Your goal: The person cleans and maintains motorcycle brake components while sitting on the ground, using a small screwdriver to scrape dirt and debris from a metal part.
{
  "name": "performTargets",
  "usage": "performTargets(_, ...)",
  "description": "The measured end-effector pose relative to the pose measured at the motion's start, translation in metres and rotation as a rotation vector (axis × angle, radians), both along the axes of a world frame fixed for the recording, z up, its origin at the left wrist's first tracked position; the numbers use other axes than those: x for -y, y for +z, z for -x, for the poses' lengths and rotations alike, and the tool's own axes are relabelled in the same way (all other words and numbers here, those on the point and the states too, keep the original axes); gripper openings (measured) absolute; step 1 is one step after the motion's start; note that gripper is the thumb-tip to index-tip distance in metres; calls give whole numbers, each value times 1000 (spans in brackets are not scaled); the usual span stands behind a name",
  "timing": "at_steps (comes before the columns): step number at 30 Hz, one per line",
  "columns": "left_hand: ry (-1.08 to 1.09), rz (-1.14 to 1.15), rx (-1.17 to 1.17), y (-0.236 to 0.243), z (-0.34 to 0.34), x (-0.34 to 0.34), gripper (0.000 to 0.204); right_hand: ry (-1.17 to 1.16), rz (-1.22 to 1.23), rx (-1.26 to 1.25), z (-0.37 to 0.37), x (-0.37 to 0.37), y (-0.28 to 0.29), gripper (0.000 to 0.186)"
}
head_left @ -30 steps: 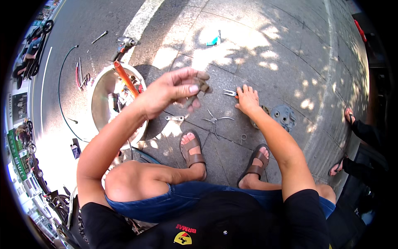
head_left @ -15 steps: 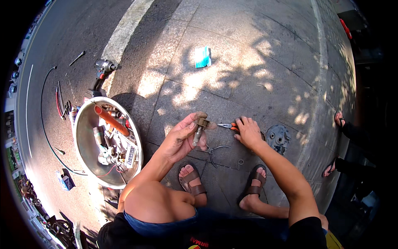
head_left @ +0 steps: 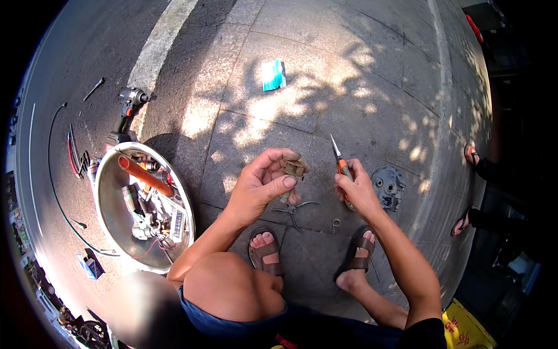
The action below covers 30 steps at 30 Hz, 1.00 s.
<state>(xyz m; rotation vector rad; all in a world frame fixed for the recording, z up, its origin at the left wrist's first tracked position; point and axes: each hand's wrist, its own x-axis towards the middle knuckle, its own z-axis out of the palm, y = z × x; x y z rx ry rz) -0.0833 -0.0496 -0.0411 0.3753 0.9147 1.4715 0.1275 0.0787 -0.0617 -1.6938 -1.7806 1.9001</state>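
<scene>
Between the thumb and fingers of my left hand [head_left: 258, 186] is a small grimy metal part [head_left: 294, 167], brownish and roughly round; its lower shaft is mostly hidden by my fingers. My right hand [head_left: 359, 189] is closed round the orange and black handles of needle-nose pliers [head_left: 342, 163], whose slim silver jaws point up and away from me. The two hands are apart, the pliers to the right of the metal part. On the paving below my left hand lies a second pair of pliers [head_left: 293, 213] with spread handles. A small metal ring [head_left: 336, 223] lies to its right.
At left stands a metal basin [head_left: 104, 203] of tools, including an orange tube [head_left: 145, 175]. Beyond it lie a cordless impact wrench [head_left: 129, 107] and a black cable [head_left: 51, 136]. A grey metal housing [head_left: 388, 187] sits right of my right hand. Another person's sandalled feet [head_left: 471, 155] stand farther right.
My right hand has lifted the needle-nose pliers and turned them from pointing left to pointing away from me. My left hand has turned the metal part, so its shaft shows less.
</scene>
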Motion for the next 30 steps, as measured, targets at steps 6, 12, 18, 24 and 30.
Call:
performTargets(6, 97, -20, 44, 17, 6, 28, 43, 434, -221, -77, 3, 15, 123, 25)
performTargets(12, 144, -69, -42, 42, 13, 47, 38, 743, -409, -60, 35, 21, 153, 25)
performTargets(18, 236, -16, -11, 42, 13, 71, 40, 856, -391, -72, 49, 31, 155, 33)
performTargets(24, 263, -20, -72, 36, 11, 83, 39, 948, -419, -28, 56, 37, 164, 31)
performTargets(30, 214, 29, -251, 37, 10, 82, 37, 1012, -402, 14, 58, 31, 166, 29)
